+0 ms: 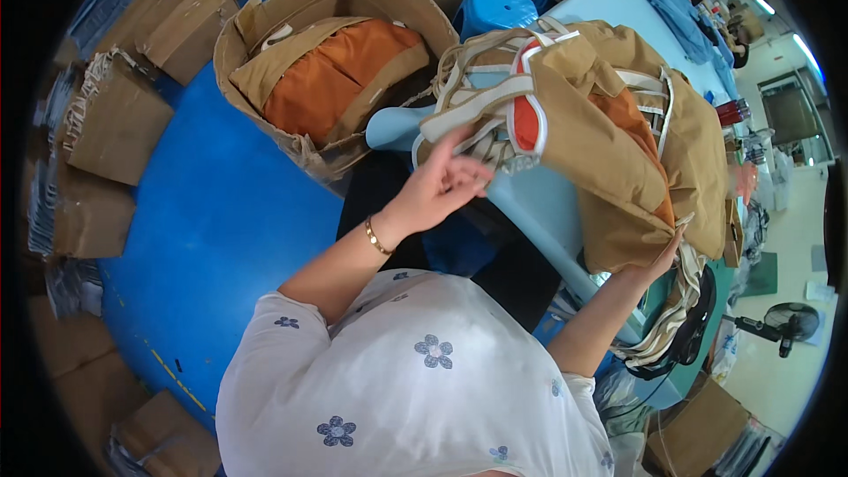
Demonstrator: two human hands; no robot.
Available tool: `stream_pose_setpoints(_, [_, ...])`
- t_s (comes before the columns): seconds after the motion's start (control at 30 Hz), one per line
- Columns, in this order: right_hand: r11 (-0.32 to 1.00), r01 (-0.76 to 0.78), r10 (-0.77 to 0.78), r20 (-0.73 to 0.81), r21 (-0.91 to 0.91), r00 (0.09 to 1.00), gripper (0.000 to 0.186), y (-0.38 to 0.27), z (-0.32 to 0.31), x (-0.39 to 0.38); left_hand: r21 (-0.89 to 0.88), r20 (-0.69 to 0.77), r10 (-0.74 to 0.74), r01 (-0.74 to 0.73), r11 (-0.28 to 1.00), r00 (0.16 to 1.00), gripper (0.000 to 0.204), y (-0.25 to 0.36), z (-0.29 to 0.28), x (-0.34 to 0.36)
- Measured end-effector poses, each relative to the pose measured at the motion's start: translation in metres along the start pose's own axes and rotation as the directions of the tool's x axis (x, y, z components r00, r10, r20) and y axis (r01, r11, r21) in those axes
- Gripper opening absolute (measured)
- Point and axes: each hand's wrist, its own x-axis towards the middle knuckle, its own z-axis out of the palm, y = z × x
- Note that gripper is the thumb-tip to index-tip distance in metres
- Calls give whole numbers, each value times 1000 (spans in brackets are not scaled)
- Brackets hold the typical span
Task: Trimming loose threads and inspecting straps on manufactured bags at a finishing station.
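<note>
A tan and orange backpack (609, 150) with white edging, a red patch and several pale straps (481, 110) lies on the light blue table. Beside the hanging straps is my left hand (442, 184), its fingers loosely bent and apart; the index finger seems to brush a strap, but no grip shows. My right hand (664, 258) holds the backpack's lower near edge, thumb on the outside and the other fingers partly hidden by the fabric. More tan fabric (698, 159) is bunched behind the backpack, and I cannot tell if it is a separate piece.
An open cardboard box (238, 102) at the far left of the table holds another tan and orange bag (331, 79). A blue stool (495, 9) stands behind it. Cartons (119, 128) line the left. Webbing (671, 318) hangs at right, near a black fan (791, 322).
</note>
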Motion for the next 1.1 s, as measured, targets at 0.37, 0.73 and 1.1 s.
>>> stream_pose_setpoints(0.37, [993, -67, 63, 40, 99, 997, 47, 21, -37, 25, 123, -63, -57, 64, 990, 996, 24, 79, -88, 62])
stream_pose_setpoints(0.73, [995, -104, 104, 78, -4, 991, 47, -13, 38, 49, 771, -171, 244, -25, 637, 955, 59, 5, 15, 30])
stream_pose_setpoints(1.1, [888, -230, -38, 560, 399, 827, 13, -9, -18, 67, 958, -174, 340, 79, 276, 924, 55, -6, -11, 22])
